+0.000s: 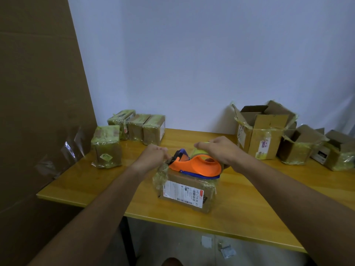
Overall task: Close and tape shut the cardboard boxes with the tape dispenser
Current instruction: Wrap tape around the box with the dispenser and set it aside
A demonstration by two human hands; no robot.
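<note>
The table (249, 198) fills the lower half of the view, with a tall cardboard sheet (38, 93) standing at nine o'clock. At two to three o'clock on the table sit the open boxes (269, 135), flaps up and not yet closed; at ten o'clock stand the taped boxes (134, 127), already wrapped in yellowish tape.

At the centre, toward six o'clock, lies the box (184, 192) in hand, closed, label up. The tape dispenser (197, 166) rests on its top. The right hand (221, 150) is curled around the roll end at one o'clock of the box, fingers wrapped tight on it. The left hand (155, 156) is at eleven o'clock, fingers pinched on the loose tape (161, 173) by the cutter, which hangs crumpled down the box's left edge.

This looks like the end of a strip. To do it well, I would hold the loose tape taut, tilt the dispenser so its blade bites, tear with a short twist, then press the tail flat over the edge rather than leave it bunched.
</note>
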